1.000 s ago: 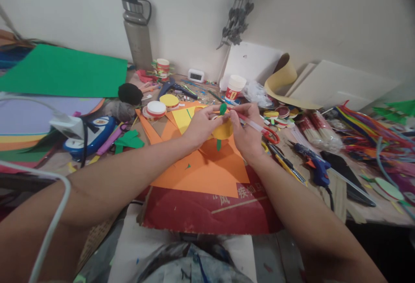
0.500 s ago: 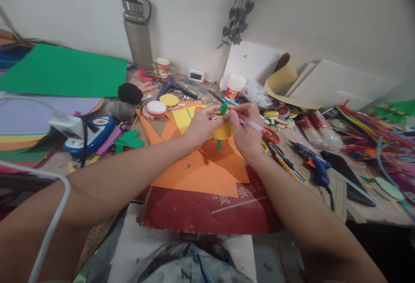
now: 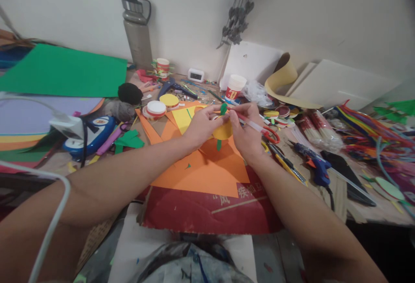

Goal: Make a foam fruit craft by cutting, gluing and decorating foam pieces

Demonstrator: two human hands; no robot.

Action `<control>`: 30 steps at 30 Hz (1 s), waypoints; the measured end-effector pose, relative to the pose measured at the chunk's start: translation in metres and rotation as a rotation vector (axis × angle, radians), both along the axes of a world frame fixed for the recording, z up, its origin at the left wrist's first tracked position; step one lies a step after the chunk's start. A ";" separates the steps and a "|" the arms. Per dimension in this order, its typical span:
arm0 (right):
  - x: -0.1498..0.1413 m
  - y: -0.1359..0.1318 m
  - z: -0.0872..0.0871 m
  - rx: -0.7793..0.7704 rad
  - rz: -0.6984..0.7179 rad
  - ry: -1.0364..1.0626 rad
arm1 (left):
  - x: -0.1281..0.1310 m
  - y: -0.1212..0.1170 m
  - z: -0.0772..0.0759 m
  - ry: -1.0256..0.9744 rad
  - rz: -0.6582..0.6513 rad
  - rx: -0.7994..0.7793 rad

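Above orange paper (image 3: 194,175) my two hands meet. My left hand (image 3: 202,125) is closed on a small craft piece with a round yellow paper disc (image 3: 223,131). A green paper strip (image 3: 223,109) stands up at its top, and another green strip (image 3: 219,144) hangs below the disc. My right hand (image 3: 248,134) is closed around a slim red pen with a clear barrel (image 3: 253,124). The pen's tip is hidden by the fingers near the disc's upper edge.
Scissors with red handles (image 3: 271,135) and a yellow box cutter (image 3: 290,168) lie to the right, with a blue glue gun (image 3: 319,168) beyond. Paper cups (image 3: 235,87) stand behind my hands. A red cardboard sheet (image 3: 201,214) lies in front. White cable (image 3: 55,214) crosses at left.
Both hands stay in nearly the same place. The green strip at the top looks slightly more bent or turned; otherwise little differs.
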State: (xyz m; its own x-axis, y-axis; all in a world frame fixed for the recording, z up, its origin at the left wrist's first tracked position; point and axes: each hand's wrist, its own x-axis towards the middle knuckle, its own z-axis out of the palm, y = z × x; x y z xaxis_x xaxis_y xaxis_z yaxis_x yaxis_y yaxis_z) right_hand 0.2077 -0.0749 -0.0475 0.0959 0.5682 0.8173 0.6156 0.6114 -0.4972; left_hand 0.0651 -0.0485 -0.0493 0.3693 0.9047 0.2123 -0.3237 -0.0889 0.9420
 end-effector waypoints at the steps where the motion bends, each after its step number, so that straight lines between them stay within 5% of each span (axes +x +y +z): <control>1: 0.000 0.000 0.000 0.000 0.004 0.002 | 0.000 0.000 0.000 -0.004 0.001 -0.002; 30: 0.000 -0.001 0.001 0.028 0.009 0.000 | 0.000 0.000 0.000 -0.043 -0.011 -0.018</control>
State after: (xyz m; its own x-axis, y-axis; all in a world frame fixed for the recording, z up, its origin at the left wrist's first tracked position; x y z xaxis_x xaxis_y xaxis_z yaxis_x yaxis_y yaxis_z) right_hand 0.2073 -0.0760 -0.0467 0.0907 0.5457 0.8331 0.6101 0.6307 -0.4796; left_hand 0.0655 -0.0481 -0.0488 0.3698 0.9047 0.2117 -0.3648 -0.0682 0.9286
